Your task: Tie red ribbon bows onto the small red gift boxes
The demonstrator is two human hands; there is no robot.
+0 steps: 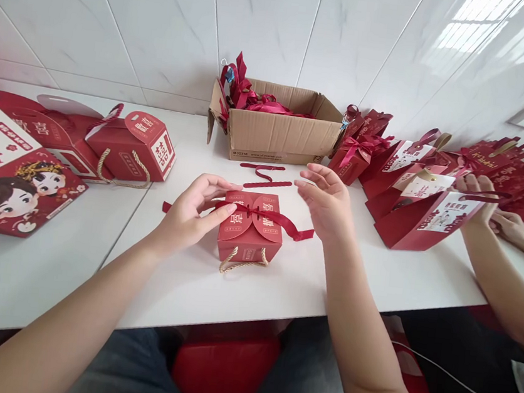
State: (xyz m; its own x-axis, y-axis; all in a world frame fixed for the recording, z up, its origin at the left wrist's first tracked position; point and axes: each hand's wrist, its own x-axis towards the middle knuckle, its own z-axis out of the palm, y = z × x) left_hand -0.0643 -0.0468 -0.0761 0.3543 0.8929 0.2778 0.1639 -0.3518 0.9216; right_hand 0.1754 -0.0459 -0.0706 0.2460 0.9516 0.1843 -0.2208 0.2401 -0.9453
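A small red gift box with gold lettering stands in front of me on the white table. A dark red ribbon crosses its top through the slots and meets in a knot at the middle. My left hand grips the box's left side, its thumb lying on the top flap by the ribbon. One ribbon tail passes behind this hand and shows again to its left. My right hand is raised beyond the box's right edge, fingers apart and holding nothing. A twisted gold cord hangs at the box's front.
Behind are loose ribbon strips and a cardboard carton full of red ribbons. Larger red boxes stand left. Red gift bags stand right, where another person's hand touches one. The table's front edge is close to me.
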